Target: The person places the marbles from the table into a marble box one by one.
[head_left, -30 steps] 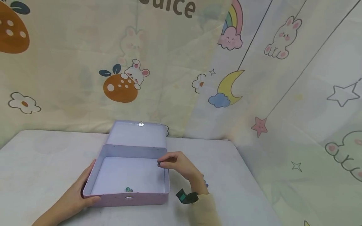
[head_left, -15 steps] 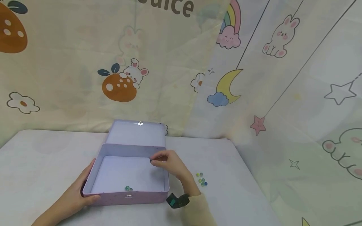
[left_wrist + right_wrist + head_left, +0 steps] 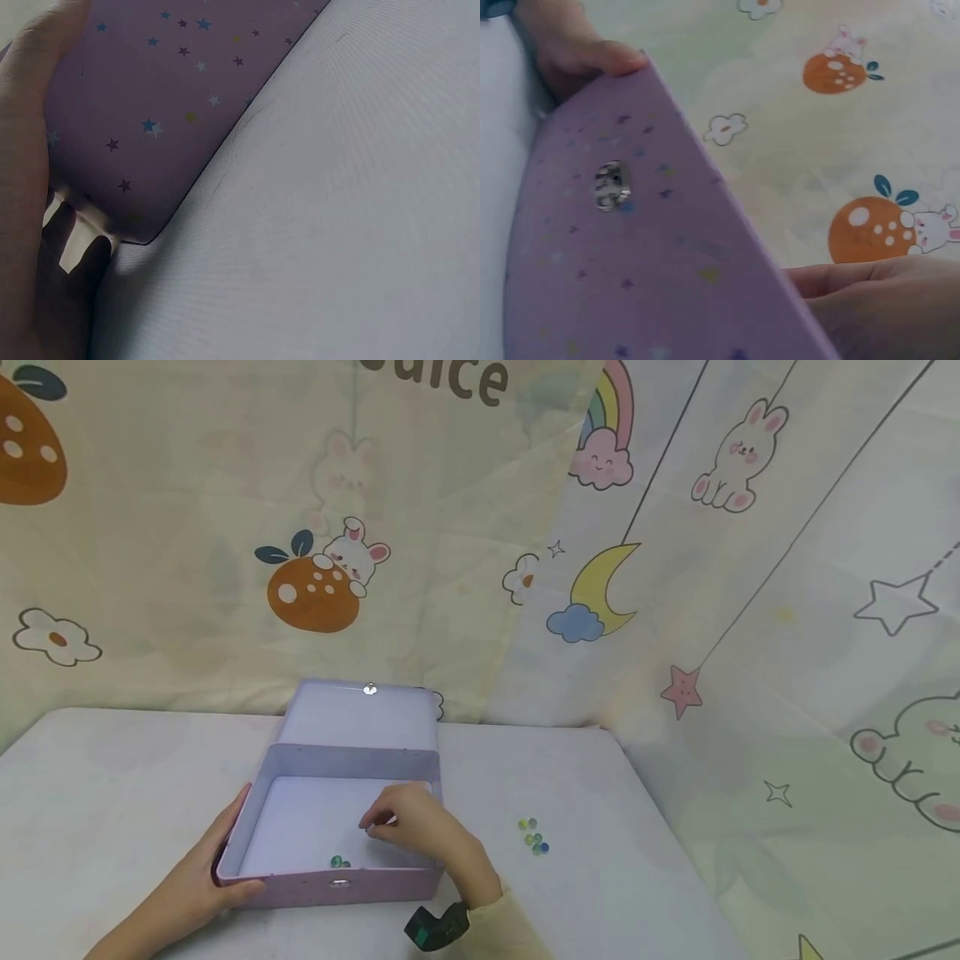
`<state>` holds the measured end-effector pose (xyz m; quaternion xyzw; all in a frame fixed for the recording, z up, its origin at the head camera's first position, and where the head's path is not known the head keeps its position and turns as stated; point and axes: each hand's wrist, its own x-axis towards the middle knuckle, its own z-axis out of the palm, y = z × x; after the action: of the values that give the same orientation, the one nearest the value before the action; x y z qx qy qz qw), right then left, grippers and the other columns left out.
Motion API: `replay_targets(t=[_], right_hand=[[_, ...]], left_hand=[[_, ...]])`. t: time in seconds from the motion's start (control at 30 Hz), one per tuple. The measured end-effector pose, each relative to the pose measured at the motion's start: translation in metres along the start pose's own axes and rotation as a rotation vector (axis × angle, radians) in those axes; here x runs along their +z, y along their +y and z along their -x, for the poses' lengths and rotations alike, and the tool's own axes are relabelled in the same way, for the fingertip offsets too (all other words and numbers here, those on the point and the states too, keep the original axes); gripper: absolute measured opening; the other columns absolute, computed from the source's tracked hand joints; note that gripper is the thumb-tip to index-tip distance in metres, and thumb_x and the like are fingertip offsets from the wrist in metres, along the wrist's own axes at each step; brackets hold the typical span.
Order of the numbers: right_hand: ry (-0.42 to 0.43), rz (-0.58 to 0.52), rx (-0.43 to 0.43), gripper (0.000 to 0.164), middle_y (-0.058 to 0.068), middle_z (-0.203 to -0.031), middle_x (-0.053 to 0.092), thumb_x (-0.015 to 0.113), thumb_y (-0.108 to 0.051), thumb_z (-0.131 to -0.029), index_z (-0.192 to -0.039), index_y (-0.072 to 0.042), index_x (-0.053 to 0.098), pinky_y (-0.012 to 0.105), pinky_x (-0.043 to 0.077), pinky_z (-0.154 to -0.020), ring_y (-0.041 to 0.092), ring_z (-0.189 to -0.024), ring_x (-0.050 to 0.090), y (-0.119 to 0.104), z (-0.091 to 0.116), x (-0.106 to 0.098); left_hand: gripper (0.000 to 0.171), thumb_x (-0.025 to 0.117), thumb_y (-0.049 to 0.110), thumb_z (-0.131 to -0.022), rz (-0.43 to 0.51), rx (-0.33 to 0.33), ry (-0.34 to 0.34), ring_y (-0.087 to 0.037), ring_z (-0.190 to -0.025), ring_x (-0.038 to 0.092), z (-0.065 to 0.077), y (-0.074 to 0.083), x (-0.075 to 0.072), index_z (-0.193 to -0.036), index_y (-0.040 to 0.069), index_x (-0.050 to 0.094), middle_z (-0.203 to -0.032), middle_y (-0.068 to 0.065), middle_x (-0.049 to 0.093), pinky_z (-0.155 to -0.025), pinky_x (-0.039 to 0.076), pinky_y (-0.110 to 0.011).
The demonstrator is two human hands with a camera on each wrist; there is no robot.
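Note:
A pinkish-purple tin box (image 3: 382, 887) with printed stars stands on the table, its lid (image 3: 363, 717) tipped back. My left hand (image 3: 197, 868) grips the box's front left corner, thumb on the front wall; in the left wrist view fingers (image 3: 90, 259) reach round the corner. My right hand (image 3: 420, 824) is inside the box's opening, thumb and fingertips pinching a small dark marble, mostly hidden now. In the right wrist view the box's front wall (image 3: 652, 247) hides those fingertips. Green marbles (image 3: 337, 862) lie on the box floor by the front wall.
Several green, yellow and blue marbles (image 3: 534, 839) lie loose on the white table (image 3: 592, 877), right of the box. A metal clasp (image 3: 613, 185) sits on the box's front. Behind the table hangs a printed cloth (image 3: 450, 668).
My right hand has moved left and toward me, from the box's right wall to over its floor, with the dark marble. The left hand keeps its grip on the corner.

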<state>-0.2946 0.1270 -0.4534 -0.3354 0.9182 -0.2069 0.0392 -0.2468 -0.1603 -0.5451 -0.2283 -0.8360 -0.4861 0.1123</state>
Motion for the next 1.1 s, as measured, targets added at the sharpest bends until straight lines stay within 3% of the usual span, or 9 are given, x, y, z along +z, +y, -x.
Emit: replay_targets(t=[0.23, 0.4, 0.67, 1.1], right_hand=[[-0.043, 0.205, 0.020, 0.013, -0.010, -0.085, 0.068, 0.071, -0.008, -0.083, -0.090, -0.017, 0.077, 0.007, 0.042, -0.068, -0.004, -0.076, 0.056, -0.006, -0.001, 0.010], [-0.077, 0.271, 0.052, 0.014, -0.012, -0.083, 0.068, 0.071, -0.009, -0.082, -0.089, -0.019, 0.077, 0.009, 0.044, -0.072, -0.003, -0.078, 0.058, -0.008, -0.001, 0.012], [-0.161, 0.287, 0.105, 0.012, -0.015, -0.085, 0.069, 0.074, -0.013, -0.081, -0.086, -0.023, 0.077, 0.012, 0.046, -0.075, -0.004, -0.080, 0.059, -0.010, -0.002, 0.015], [-0.165, 0.321, 0.088, 0.013, -0.016, -0.085, 0.069, 0.074, -0.013, -0.080, -0.084, -0.025, 0.077, 0.013, 0.046, -0.076, -0.004, -0.082, 0.059, -0.007, -0.001, 0.017]], left_hand=[[0.113, 0.080, 0.014, -0.068, 0.008, 0.013, -0.002, 0.020, -0.130, 0.011, -0.001, 0.000, -0.001, -0.154, 0.018, 0.007, -0.156, 0.020, 0.009, -0.093, 0.012, 0.004], [0.114, 0.080, 0.015, -0.068, 0.004, 0.014, -0.003, 0.020, -0.129, 0.011, -0.001, 0.001, -0.002, -0.154, 0.019, 0.006, -0.156, 0.019, 0.009, -0.093, 0.011, 0.004], [0.114, 0.081, 0.014, -0.067, 0.007, 0.012, 0.000, 0.020, -0.129, 0.012, 0.000, 0.000, -0.002, -0.154, 0.018, 0.007, -0.156, 0.020, 0.009, -0.092, 0.012, 0.004], [0.114, 0.081, 0.014, -0.067, 0.005, 0.026, 0.009, 0.019, -0.130, 0.012, 0.000, 0.000, 0.000, -0.154, 0.017, 0.007, -0.156, 0.020, 0.009, -0.093, 0.012, 0.004]])
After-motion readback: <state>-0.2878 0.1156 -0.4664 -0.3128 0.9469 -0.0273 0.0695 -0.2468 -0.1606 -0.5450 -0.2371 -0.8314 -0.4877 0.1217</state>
